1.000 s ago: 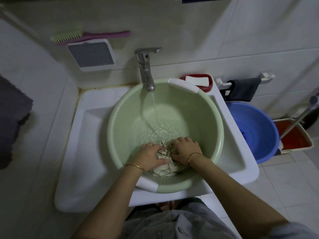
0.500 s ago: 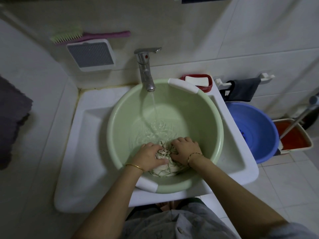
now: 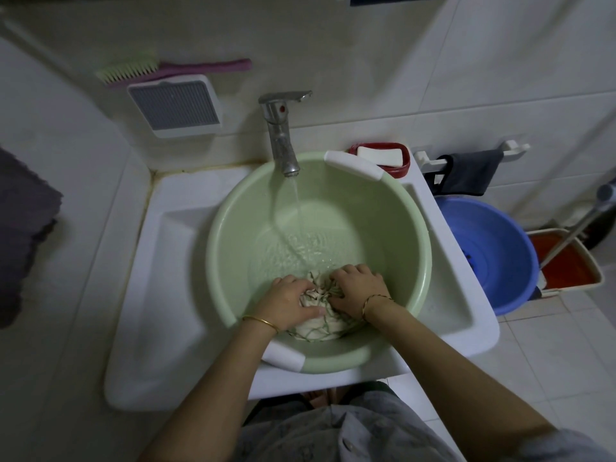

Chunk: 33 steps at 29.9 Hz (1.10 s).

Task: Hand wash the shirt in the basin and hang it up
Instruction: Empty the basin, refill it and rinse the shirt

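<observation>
A pale green basin (image 3: 233, 228) with white handles sits in the white sink (image 3: 166, 295). A bunched white shirt (image 3: 316, 326) with thin green lines lies at the basin's near side, partly under water. My left hand (image 3: 286, 303) grips the bundle from the left. My right hand (image 3: 358, 286) grips it from the right, knuckles up. The two hands nearly touch over the cloth. Water runs from the metal tap (image 3: 281, 135) into the basin's middle.
A red soap dish with a white bar (image 3: 380, 155) sits behind the basin. A blue basin (image 3: 500, 248) and an orange mop bucket (image 3: 566, 261) stand on the floor at right. A dark cloth (image 3: 466, 175) hangs on a wall rail. A brush (image 3: 166, 70) rests above a wall vent.
Both hands have stayed on the bunched shirt, with only small shifts of the fingers. Water keeps running from the tap.
</observation>
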Available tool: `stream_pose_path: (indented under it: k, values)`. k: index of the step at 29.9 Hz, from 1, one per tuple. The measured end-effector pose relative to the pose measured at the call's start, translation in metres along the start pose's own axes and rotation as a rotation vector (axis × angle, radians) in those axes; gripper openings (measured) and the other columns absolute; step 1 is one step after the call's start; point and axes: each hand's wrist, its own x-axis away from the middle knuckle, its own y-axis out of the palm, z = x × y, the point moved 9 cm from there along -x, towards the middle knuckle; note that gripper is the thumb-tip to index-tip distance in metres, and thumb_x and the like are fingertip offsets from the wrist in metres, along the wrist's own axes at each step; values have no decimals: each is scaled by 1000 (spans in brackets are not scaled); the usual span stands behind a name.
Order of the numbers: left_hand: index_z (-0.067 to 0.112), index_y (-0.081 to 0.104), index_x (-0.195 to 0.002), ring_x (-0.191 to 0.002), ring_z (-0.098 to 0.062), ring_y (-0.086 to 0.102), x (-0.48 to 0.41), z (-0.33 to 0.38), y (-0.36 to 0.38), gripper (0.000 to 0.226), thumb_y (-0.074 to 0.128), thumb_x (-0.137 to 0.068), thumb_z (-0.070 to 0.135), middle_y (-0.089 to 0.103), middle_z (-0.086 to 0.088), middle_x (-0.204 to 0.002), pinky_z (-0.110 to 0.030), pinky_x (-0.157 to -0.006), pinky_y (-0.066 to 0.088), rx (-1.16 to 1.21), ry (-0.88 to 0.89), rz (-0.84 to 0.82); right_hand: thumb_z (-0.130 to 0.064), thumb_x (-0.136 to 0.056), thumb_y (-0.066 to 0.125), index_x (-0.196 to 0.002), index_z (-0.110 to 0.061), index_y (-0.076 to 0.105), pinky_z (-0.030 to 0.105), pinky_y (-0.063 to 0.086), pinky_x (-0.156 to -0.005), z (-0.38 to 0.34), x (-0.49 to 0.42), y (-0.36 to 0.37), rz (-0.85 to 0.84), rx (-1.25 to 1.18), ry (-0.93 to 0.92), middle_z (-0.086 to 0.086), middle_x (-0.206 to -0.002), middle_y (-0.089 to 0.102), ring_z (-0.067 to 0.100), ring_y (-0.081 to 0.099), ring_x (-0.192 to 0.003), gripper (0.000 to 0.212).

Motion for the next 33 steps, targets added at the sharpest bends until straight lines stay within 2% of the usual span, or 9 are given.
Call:
stream_pose_path:
  k: [33]
  values:
    - [22, 56, -128, -119, -25, 46, 0, 1, -1, 59, 70, -77, 48, 53, -8, -125, -22, -99, 31, 1, 13, 1, -44, -88, 53, -135, -24, 42, 39, 33, -99, 0, -2, 1, 1, 3, 1, 2, -140, 42, 26, 34, -130, 52]
